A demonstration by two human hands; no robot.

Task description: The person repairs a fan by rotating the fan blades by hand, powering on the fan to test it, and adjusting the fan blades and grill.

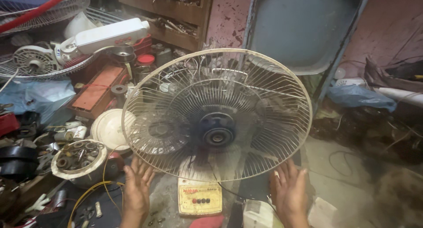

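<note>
A table fan with a round cream wire guard (282, 73) stands upright in front of me, its dark blue blades blurred around a blue hub (216, 130). Its cream base with a row of buttons (199, 199) sits on the floor below. My left hand (136, 188) is open, palm toward the guard's lower left rim, just below it. My right hand (290, 190) is open the same way under the lower right rim. Neither hand grips anything.
Left of the fan lie a bowl of metal parts (79, 159), a white round cover (110, 130), a yellow wire (94, 190), a reddish box (94, 92) and other fan guards (33, 62). A wooden shelf (167, 16) and a blue-grey panel (304, 25) stand behind.
</note>
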